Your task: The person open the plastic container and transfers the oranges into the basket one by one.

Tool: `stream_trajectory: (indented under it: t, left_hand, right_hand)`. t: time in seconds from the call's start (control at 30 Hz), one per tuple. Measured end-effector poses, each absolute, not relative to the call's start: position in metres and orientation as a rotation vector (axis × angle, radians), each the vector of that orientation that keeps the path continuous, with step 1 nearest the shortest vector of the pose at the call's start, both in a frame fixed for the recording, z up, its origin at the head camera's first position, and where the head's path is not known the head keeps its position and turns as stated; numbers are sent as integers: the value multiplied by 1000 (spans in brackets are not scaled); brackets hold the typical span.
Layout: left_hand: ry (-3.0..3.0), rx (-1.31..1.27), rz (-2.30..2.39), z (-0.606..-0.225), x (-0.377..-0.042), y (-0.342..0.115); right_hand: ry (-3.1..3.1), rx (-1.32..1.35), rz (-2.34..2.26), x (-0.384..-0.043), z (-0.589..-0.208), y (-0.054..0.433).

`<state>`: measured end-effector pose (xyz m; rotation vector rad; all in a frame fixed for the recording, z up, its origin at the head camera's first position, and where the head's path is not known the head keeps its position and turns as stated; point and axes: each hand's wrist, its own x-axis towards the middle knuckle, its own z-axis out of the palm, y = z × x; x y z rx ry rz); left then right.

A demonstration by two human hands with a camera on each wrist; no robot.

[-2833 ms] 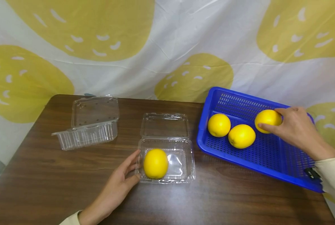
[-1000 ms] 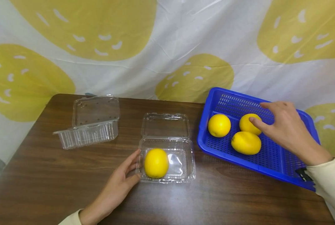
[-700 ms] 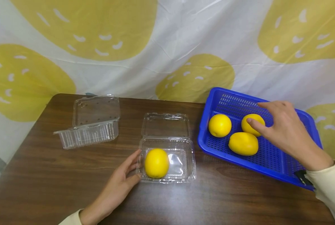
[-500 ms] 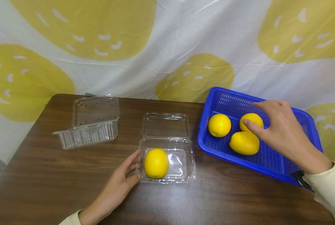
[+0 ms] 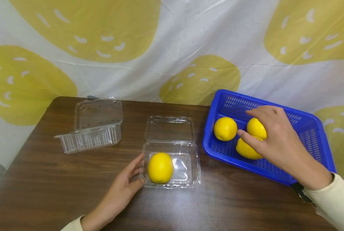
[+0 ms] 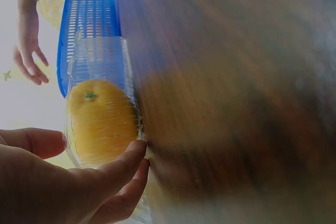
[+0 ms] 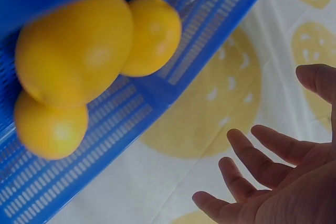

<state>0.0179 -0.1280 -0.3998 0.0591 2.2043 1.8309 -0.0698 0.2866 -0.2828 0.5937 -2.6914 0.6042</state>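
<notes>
My left hand holds the left side of an opened clear plastic clamshell container, thumb and fingers against its edge. Inside the container lies one yellow orange; a green stem end shows on that orange in the left wrist view. My right hand hovers over the blue basket, fingers spread and holding nothing. Three more fruits sit in the basket: a left orange, a back orange and a front orange. The hand partly covers the latter two in the head view.
A second clear clamshell container stands opened at the back left of the brown wooden table. Behind the table hangs a white cloth printed with yellow fruit shapes.
My right hand let go of one orange within the basket, and two oranges there shifted. It then moved left over the front and back oranges. The left hand stays on the container.
</notes>
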Motion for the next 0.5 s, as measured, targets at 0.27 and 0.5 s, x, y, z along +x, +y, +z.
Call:
stream_trajectory:
  t: [0.27,0.5]
  left_hand:
    - [2198,63,1834,-400,18,-129]
    - [2196,65,1826,-399,18,-129]
  right_hand:
    - [-2597,729,601,-61,-286,266]
    - [-2583,775,651,-54,-287,253]
